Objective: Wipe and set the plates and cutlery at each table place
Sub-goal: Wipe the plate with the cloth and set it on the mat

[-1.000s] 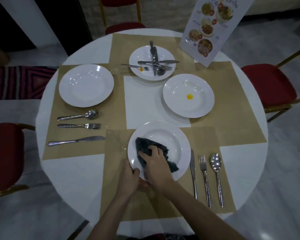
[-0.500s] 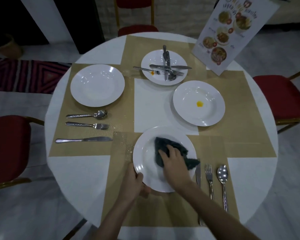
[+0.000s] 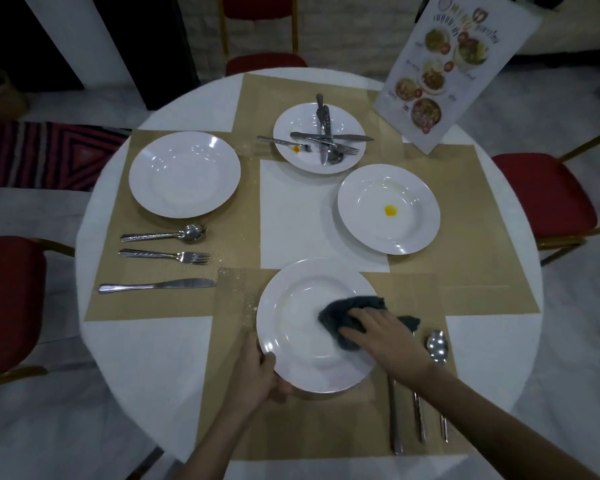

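I had my left hand [image 3: 257, 375] pinching the near-left rim of the plate [image 3: 298, 327] on the tabletop while my right hand [image 3: 383, 336], fingers spread, pressed the cloth [image 3: 347, 315] onto its right side, nearest the stained plate [image 3: 388, 209] beyond.

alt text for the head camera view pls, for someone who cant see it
A right hand presses a dark cloth onto the near white plate while the left hand grips its rim. Two farther plates remain dirty: one has a yellow spot, another holds piled cutlery.
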Demonstrator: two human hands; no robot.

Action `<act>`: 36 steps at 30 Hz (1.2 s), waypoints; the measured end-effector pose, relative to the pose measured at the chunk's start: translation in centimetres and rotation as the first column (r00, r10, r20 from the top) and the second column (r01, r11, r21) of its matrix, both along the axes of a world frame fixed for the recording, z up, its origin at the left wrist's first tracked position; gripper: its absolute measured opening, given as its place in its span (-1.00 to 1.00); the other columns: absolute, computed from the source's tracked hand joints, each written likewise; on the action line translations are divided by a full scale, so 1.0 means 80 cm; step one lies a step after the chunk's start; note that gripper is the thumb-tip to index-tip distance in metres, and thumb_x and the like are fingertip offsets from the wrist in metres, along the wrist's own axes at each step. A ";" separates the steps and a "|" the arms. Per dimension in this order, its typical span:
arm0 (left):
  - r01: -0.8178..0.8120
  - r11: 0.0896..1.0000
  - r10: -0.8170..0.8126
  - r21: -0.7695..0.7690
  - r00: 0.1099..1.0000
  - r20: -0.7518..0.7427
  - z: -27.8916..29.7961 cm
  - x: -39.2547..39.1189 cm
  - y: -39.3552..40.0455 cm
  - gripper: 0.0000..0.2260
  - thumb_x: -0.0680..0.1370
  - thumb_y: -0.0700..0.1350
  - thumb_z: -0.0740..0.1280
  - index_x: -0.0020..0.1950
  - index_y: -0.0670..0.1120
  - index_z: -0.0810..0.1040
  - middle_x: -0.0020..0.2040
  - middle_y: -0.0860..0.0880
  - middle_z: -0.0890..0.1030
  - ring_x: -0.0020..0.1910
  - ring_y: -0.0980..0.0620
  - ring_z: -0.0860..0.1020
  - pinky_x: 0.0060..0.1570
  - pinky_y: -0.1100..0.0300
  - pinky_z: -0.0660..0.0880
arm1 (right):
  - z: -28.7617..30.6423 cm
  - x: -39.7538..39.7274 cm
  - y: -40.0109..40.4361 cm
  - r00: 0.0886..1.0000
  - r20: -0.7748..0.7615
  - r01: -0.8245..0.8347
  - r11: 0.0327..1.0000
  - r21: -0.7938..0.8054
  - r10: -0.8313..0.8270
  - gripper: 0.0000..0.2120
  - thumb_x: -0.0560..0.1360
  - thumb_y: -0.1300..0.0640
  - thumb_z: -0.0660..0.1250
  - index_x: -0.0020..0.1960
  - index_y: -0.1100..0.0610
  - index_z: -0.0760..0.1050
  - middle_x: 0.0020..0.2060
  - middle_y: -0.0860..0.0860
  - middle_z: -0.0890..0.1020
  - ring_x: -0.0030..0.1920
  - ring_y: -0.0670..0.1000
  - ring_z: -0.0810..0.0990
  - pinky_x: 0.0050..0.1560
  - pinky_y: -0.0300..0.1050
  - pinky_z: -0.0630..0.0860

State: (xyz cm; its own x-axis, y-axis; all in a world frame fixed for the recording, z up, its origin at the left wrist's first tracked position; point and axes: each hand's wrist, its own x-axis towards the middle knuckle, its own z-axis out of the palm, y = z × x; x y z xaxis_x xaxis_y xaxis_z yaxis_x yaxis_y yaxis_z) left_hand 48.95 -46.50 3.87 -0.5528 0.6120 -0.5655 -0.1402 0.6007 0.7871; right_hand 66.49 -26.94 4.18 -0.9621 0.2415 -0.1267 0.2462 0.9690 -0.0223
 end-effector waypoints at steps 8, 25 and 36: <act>0.007 1.000 -0.007 -0.009 1.000 -0.011 -0.004 0.006 0.004 -0.64 0.64 -0.18 0.17 0.44 -0.09 0.26 0.27 0.01 0.48 0.10 0.10 0.49 -0.25 0.49 0.45 | -0.011 -0.126 -0.069 0.822 -0.009 0.548 0.794 -0.261 -0.570 -0.53 0.55 0.28 0.22 0.45 0.10 0.35 0.46 0.16 0.31 0.41 0.20 0.30 0.46 0.04 0.23; -0.018 0.999 0.019 -0.033 0.999 0.038 -0.004 -0.005 -0.008 -0.76 0.61 -0.21 0.18 0.24 0.02 0.34 0.11 0.00 0.58 -0.09 -0.11 0.65 -0.19 0.00 0.65 | 0.006 -0.067 0.015 0.940 -0.041 0.342 0.935 0.092 -0.339 -0.46 0.09 0.37 0.59 0.04 0.11 0.64 0.01 0.18 0.61 -0.10 0.22 0.59 -0.12 0.09 0.59; -0.029 0.998 0.030 -0.050 0.999 0.020 0.006 -0.008 -0.009 -0.75 0.63 -0.18 0.17 0.31 -0.08 0.35 0.10 -0.05 0.57 -0.10 0.09 0.58 -0.39 0.34 0.55 | -0.014 -0.108 -0.093 0.979 -0.019 0.183 0.923 -0.338 -0.201 -0.65 0.54 0.17 0.29 0.32 0.02 0.49 0.40 0.03 0.43 0.31 0.14 0.42 0.42 0.11 0.32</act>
State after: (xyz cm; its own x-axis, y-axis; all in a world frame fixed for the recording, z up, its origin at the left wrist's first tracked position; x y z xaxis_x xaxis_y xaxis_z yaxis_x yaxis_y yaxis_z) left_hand 48.32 -47.19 4.31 -0.5578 0.5667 -0.6064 -0.1745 0.6342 0.7532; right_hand 57.88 -34.38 3.09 -0.9090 0.3746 -0.1828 0.4163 0.8376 -0.3536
